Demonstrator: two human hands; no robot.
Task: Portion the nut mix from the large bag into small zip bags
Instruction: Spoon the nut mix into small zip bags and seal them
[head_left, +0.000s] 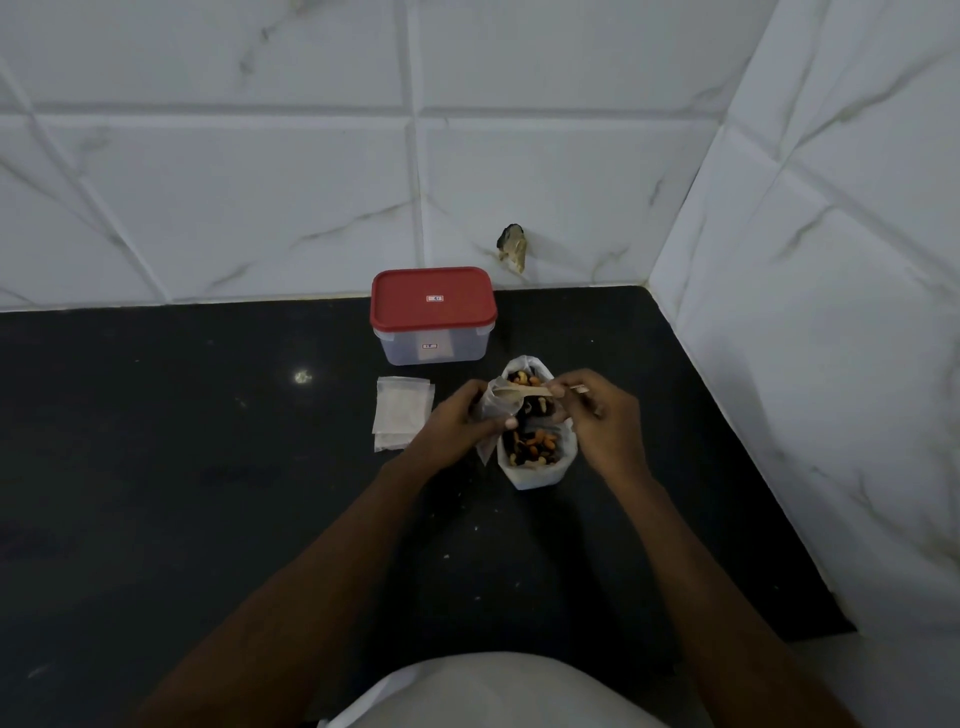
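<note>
**Two hands over the nut bag**

We see the large bag (537, 470) standing open on the black counter (208, 467). It is full of nut mix (535, 444). We use this bag as our marker for everything else.

The left hand (457, 423) is just left of the bag's open top. Its fingers are curled around a small zip bag (493, 402) and hold it up with its mouth facing the large bag. The right hand (597, 415) is just right of the top. Its fingers pinch the handle of what looks like a thin wooden spoon (524, 391). The spoon lies flat across the top of the large bag and its round end sits at the small bag's mouth. We cannot tell if any nuts are on it.

A pile of flat zip bags (400, 413) lies a little to the left of the large bag, apart from it. A clear box (434, 348) with a red lid stands just behind the bag, close to the back wall (260, 208), where the counter ends.

To the right, a side wall (831, 312) runs along the counter's edge, so there is only a narrow strip of room there. To the left, past the pile, there is lots of open counter. There is more in front, between the arms.
</note>
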